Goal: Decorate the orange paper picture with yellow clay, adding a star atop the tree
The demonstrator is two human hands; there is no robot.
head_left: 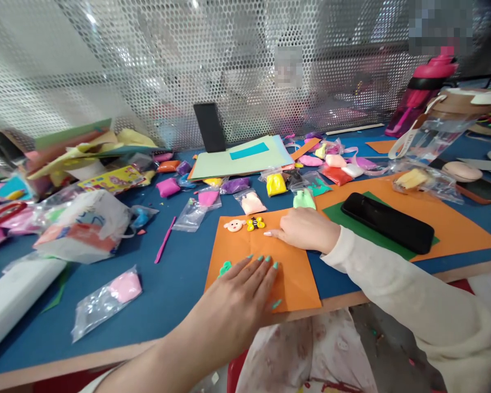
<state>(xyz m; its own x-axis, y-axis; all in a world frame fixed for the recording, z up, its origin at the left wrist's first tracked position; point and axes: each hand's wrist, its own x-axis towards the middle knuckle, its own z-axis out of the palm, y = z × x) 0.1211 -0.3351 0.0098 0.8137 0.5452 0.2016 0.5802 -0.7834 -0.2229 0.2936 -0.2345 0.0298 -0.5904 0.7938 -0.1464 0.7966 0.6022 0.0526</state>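
My left hand (pixel 237 292) lies palm down on an orange paper sheet (pixel 298 284), its green-nailed fingers stretched out. Close to its knuckles is a small green clay piece (pixel 225 268). My right hand (pixel 305 226), in a cream sleeve, rests near the sheet's upper right edge. One of its fingers points left along the paper while the others curl in; anything beneath them is hidden. On the upper part of the sheet sit a pale pink clay animal face (pixel 234 225) and a yellow and black clay bee (pixel 255 224).
Bagged clay (pixel 276 184) in several colours lies behind the sheet. A black phone (pixel 388 222) rests on green paper to the right, near a clear bottle (pixel 442 128). On the left are a pink stick tool (pixel 165 240), a bag of pink clay (pixel 125 285) and a white plastic bag (pixel 85 226).
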